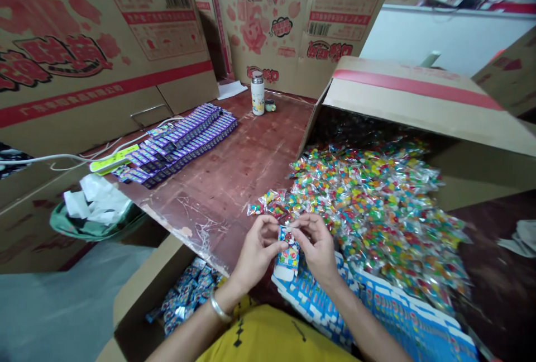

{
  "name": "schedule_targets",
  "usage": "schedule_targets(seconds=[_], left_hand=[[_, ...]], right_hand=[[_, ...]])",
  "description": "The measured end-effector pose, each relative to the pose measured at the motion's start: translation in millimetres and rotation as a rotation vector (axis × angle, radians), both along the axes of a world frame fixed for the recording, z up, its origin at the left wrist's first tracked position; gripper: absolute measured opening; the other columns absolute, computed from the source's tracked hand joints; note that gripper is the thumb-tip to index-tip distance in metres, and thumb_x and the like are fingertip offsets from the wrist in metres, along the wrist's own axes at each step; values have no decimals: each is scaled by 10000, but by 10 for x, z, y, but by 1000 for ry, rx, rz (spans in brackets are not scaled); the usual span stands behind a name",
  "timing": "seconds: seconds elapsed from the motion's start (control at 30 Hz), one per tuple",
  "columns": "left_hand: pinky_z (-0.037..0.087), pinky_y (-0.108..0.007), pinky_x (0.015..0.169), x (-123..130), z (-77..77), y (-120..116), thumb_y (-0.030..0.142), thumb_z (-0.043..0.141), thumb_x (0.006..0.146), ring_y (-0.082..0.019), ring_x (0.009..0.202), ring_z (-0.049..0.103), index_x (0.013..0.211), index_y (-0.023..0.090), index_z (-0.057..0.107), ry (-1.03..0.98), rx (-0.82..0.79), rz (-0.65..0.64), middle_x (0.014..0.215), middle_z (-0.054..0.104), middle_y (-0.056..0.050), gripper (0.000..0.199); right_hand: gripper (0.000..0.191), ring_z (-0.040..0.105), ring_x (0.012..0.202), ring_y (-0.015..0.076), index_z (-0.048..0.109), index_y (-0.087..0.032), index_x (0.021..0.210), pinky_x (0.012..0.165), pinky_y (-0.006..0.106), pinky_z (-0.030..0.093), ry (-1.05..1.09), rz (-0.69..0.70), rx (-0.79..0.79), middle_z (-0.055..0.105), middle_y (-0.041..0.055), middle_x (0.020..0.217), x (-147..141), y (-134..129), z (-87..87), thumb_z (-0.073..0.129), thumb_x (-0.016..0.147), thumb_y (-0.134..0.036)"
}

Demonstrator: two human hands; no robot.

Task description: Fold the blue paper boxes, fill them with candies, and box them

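Between my two hands is a small blue printed candy box, its white end flap hanging toward me. My left hand grips the box's left side with thumb and fingers. At its upper right edge my right hand pinches the far end; the exact fold there is hidden by the fingers. Flat blue boxes lie in overlapping rows below and right of my right hand. Just beyond my hands spreads a heap of clear bags of colourful candy, with a few bags at its left edge.
A large carton lies open behind the candy heap. Stacks of purple boxes and a white bottle stand on the red table. Lower left, a carton holds blue packs; a green bin contains white paper.
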State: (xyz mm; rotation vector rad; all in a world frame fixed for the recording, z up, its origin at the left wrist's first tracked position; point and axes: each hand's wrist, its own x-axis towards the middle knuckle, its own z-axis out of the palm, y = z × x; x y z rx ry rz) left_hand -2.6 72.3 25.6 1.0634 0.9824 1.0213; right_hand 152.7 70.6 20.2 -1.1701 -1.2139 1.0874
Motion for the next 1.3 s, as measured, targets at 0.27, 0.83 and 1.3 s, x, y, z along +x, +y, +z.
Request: schedule_targets(seconds=[0.27, 0.83, 1.3], left_hand=[[491, -241, 747, -78, 69, -40, 156, 671, 768, -143, 861, 593, 1059, 212, 505, 113, 52, -39, 982, 584, -24, 340], [493, -276, 755, -131, 77, -30, 232, 659, 792, -178, 840, 627, 1119, 192, 617, 118, -12, -153, 1035, 672, -57, 333], [449, -205, 619, -251, -56, 96, 297, 732, 723, -104, 670, 568, 865, 176, 488, 162, -39, 4, 773, 592, 20, 307]], right_hand=[[198, 589, 737, 179, 613, -191, 785, 694, 292, 471, -21, 185, -224, 634, 17, 777, 106, 137, 137, 734, 743, -342], [123, 607, 833, 187, 622, -212, 864, 748, 291, 471, -210, 238, -89, 649, 29, 897, 114, -9, 183, 632, 842, -332], [240, 579, 687, 212, 624, -207, 881, 565, 293, 343, -1305, -267, -38, 633, 91, 896, 914, 347, 132, 582, 862, -443]])
